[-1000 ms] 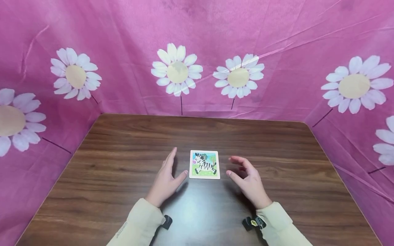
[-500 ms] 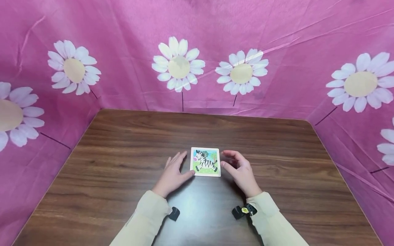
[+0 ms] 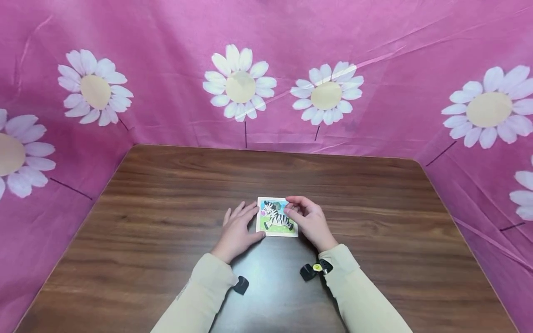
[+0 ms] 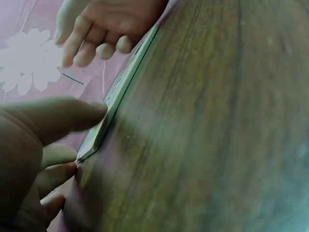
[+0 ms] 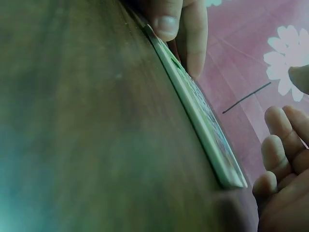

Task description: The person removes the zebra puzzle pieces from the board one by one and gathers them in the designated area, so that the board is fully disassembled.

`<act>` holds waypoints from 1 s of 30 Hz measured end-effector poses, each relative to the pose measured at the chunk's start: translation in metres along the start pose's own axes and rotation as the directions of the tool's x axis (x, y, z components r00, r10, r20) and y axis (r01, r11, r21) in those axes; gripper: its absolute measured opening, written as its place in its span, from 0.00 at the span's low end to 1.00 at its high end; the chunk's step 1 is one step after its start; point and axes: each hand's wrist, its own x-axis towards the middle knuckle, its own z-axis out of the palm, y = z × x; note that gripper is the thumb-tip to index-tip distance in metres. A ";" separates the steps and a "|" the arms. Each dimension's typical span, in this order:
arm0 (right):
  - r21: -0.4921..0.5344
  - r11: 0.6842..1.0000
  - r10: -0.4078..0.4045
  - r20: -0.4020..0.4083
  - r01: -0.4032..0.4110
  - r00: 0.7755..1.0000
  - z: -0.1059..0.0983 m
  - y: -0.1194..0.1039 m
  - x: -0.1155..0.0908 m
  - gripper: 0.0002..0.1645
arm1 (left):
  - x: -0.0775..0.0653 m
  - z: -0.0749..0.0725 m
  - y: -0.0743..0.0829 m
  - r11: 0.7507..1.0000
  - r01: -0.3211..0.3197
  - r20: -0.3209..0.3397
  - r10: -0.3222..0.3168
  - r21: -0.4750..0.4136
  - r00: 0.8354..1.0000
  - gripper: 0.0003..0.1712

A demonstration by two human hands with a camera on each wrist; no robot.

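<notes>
A thin square board [image 3: 275,224] with a zebra picture and a pale border lies flat on the wooden table. My left hand [image 3: 238,231] rests at its left side, the thumb at the near left corner and the straight fingers along the left edge. In the left wrist view the left thumb [image 4: 72,116] lies against the board's near edge [image 4: 116,106]. My right hand [image 3: 310,222] is over the board's right part, hiding its upper right corner. Its thumb and forefinger are loosely bent above the picture, with nothing seen between them.
The brown table [image 3: 166,194] extends around the board on all sides. Behind it hangs a pink cloth [image 3: 175,69] with large white daisies, which also runs along both sides. Small black devices, such as the one at the right wrist [image 3: 308,272], are strapped under the sleeves.
Both hands have come inward. The left has gone from beside the board to touching its left edge and corner; the right has moved left over the picture. The board stays in place.
</notes>
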 end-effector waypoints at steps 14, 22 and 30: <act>-0.336 0.942 0.025 0.127 0.019 0.992 0.011 -0.001 0.032 0.17 | 0.003 -0.003 0.004 0.992 -0.014 0.030 0.011 0.128 0.999 0.42; -0.580 0.806 0.050 0.265 0.118 0.963 0.015 -0.005 0.056 0.18 | 0.006 -0.009 -0.001 0.990 -0.030 0.074 0.020 0.141 0.997 0.46; -0.625 0.775 0.112 0.280 0.093 0.953 0.017 -0.008 0.059 0.20 | 0.006 -0.007 -0.002 0.988 -0.040 0.073 0.029 0.150 0.997 0.42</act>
